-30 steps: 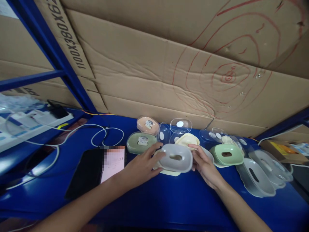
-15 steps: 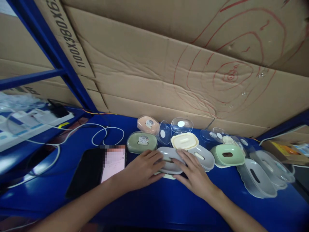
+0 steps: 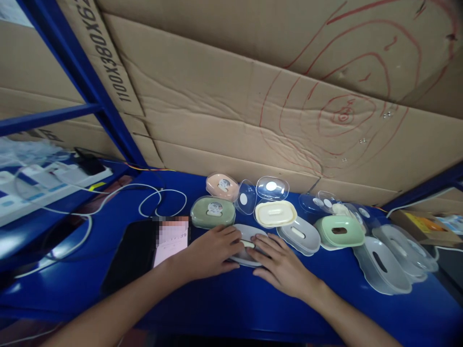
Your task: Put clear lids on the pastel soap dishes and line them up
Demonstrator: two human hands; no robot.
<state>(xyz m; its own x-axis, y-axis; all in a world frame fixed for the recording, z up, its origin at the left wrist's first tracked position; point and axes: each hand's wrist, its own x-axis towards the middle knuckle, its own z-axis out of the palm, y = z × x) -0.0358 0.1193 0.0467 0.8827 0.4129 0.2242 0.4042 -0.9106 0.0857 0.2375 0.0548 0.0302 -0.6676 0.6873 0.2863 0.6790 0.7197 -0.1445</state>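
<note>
A grey oval plastic dish (image 3: 245, 260), shaped like a soap dish, lies on the blue table in front of me. A cream insert (image 3: 248, 244) shows in its central slot. My left hand (image 3: 218, 249) grips the dish's left side, fingers curled over the top and thumb at the front edge. On the right side, my right hand (image 3: 280, 260) presses its fingers onto the top, with the thumb low by the front rim. Both hands cover much of the dish. Just behind it lie a cream oval piece (image 3: 275, 213) and another grey dish (image 3: 303, 236) with a cream insert.
Lidded dishes in green (image 3: 212, 212) and peach (image 3: 221, 186) stand behind left. Clear lids (image 3: 272, 188) lean near the cardboard wall (image 3: 217, 96). A light green dish (image 3: 340, 231) and stacked grey dishes (image 3: 383, 267) are at right. A phone (image 3: 171, 241) and white cables (image 3: 125, 187) lie left.
The grey dish has come down flat onto the table and slightly left between my hands. The cream insert now shows in its slot. My right fingers have moved onto its top.
</note>
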